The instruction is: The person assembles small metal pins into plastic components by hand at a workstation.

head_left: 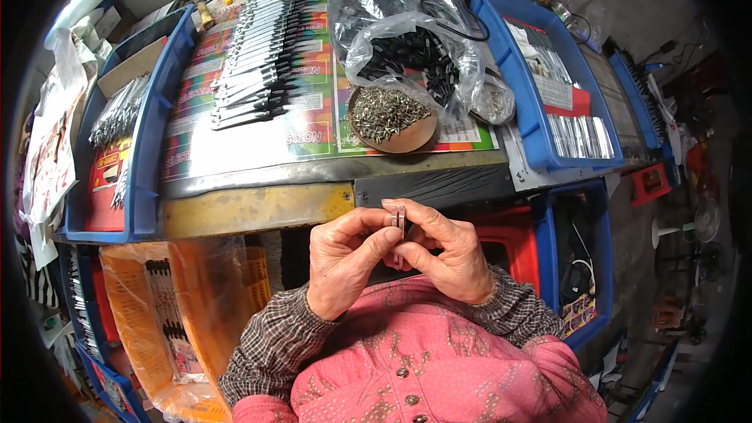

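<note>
Just past the table's front edge, my left hand [345, 262] and my right hand [448, 257] meet in front of my body. Both are closed, thumbs and fingers pinching a small shiny piece [399, 219] with a narrow dark middle. Its kind I cannot make out, as fingertips cover most of it. Beyond them on the table stands a round shallow bowl [413, 139] heaped with small metal pieces [382, 113]. Behind it an open clear plastic bag [364, 35] holds black pieces [407, 55]. Many silver-and-black pens [254, 63] lie in a long row to the left.
A blue tray [153, 141] with pens stands at the left. Another blue tray [533, 137] at the right holds silvery strips [578, 137]. Below the table are an orange crate [141, 329] lined with plastic and a blue bin [599, 266]. Black cables trail across the back right.
</note>
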A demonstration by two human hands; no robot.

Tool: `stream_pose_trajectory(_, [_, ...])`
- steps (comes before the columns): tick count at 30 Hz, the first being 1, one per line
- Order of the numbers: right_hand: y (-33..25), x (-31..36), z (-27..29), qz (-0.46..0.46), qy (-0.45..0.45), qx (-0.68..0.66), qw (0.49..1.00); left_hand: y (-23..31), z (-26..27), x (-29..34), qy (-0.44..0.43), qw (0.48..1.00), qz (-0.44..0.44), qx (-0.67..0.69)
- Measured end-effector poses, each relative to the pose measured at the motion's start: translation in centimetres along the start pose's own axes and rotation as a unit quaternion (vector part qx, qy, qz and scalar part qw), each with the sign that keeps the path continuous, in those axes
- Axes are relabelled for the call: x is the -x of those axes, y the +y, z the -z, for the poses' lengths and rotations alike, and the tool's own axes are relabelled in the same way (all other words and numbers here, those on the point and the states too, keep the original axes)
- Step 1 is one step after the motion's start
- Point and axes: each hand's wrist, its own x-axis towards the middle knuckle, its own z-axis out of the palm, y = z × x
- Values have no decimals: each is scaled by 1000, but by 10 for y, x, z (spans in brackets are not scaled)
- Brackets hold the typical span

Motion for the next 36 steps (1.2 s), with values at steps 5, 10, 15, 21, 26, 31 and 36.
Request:
stream_pose_trajectory(5, [1,0,0,6,6,13,1000,0,0,-1,3,1000,4,2])
stream_pose_trajectory(10, [4,1,-1,-4,6,4,1000,-1,0,0,8,1000,-4,-2])
stream_pose_trajectory(15, [3,0,0,-8,-3,18,1000,-3,0,-1,13,1000,-3,-4])
stream_pose_trajectory(21, [6,-1,-3,3,3,39,999,-6,1,-1,19,1000,-2,2])
stream_pose_trajectory(26, [6,-4,-4,7,9,47,999,-8,3,-4,23,1000,-2,2])
stream_pose_trajectory(31, [1,-6,-2,13,8,50,999,-3,1,-6,17,1000,1,3])
stream_pose_trajectory(36, [-2,-17,23,111,-14,111,988,9,10,-6,-71,996,48,-36])
